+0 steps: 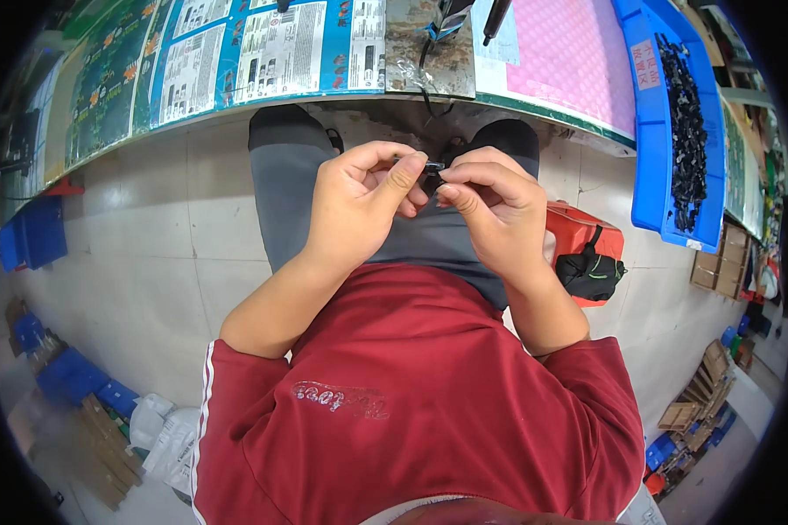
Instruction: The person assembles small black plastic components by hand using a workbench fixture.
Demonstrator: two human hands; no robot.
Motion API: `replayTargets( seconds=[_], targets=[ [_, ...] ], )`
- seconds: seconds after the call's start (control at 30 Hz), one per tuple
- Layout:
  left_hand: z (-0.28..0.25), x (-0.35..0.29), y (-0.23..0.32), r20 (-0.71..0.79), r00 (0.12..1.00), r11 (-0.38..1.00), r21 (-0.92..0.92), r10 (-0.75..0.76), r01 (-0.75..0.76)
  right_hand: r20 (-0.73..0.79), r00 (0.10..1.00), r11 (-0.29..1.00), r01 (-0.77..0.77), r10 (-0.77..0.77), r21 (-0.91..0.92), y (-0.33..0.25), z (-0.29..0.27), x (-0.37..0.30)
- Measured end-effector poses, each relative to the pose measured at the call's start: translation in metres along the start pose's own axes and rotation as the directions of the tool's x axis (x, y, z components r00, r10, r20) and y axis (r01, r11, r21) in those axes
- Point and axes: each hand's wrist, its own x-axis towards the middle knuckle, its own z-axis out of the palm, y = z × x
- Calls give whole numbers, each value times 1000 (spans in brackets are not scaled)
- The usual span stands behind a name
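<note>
A small dark part (434, 167) is pinched between my two hands, held above my lap just off the table's front edge. My left hand (372, 188) grips its left end between thumb and forefinger, with the other fingers curled below. From the other side, the thumb and forefinger of my right hand (495, 197) close on its right end. Fingertips cover much of the part, so its exact kind cannot be made out.
A blue bin (652, 197) with many small black parts (687, 131) stands at the table's right end. Pink sheeting (569, 52) and printed sheets (271, 52) cover the table. A dark pen-shaped tool (496, 19) hangs over it. An orange-red box (578, 223) with a black pouch (589, 267) is beside my right leg.
</note>
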Motion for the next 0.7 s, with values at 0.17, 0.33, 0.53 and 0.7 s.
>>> replayTargets(
  seconds=[0.17, 0.33, 0.53, 0.7],
  targets=[
    [3, -5, 5, -21, 996, 992, 87, 91, -89, -52, 998, 998, -29, 26, -61, 0, 8, -2],
    [5, -8, 1, -47, 985, 979, 128, 163, -156, -103, 990, 995, -100, 100, 8, -4, 12, -1],
    [6, -9, 0, -68, 980, 973, 148, 187, -176, -21, 984, 944, 162, -176, -288, -3, 9, 4],
    [7, -10, 3, -34, 982, 967, 183, 184, -175, 45, 938, 835, 327, -344, -441, -5, 7, 6]
  ],
)
